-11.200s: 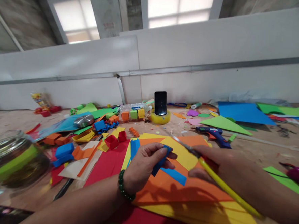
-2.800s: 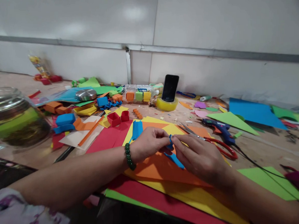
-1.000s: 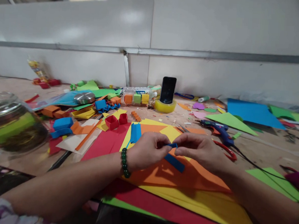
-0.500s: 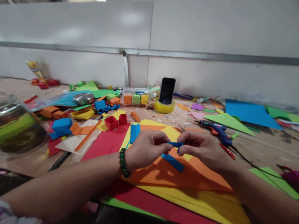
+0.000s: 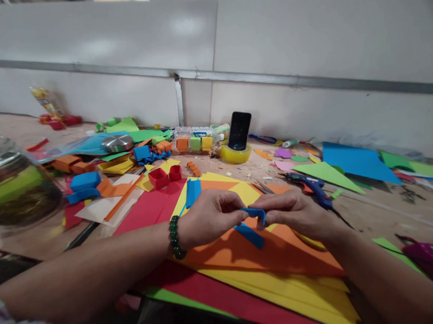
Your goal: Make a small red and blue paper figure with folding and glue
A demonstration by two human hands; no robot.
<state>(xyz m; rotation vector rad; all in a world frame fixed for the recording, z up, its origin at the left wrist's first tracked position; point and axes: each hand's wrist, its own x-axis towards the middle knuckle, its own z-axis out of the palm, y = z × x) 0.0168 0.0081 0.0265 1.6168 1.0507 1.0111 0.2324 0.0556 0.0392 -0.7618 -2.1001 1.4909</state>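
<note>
A small blue paper strip (image 5: 254, 212), bent down at its right end, is held between my two hands above a stack of coloured paper. My left hand (image 5: 213, 215) pinches the strip's left end between thumb and fingers; a green bead bracelet circles that wrist. At the bent right end, my right hand (image 5: 296, 213) has its thumb and fingers closed on the strip. Below them, another blue strip (image 5: 249, 235) lies on the orange paper (image 5: 269, 255). A folded blue piece (image 5: 192, 192) rests left of my left hand. Scissors (image 5: 262, 187) lie just behind my hands, partly hidden.
A blue glue gun (image 5: 315, 187) with a cord lies to the right, a purple device (image 5: 425, 253) beyond it. A phone (image 5: 239, 130) stands in a yellow tape roll (image 5: 235, 154). Red folded boxes (image 5: 159, 178) and a glass jar (image 5: 15, 189) are on the left.
My right hand has turned and its fingers have flattened over the strip, whose right end now bends down more visibly. The view has shifted slightly.
</note>
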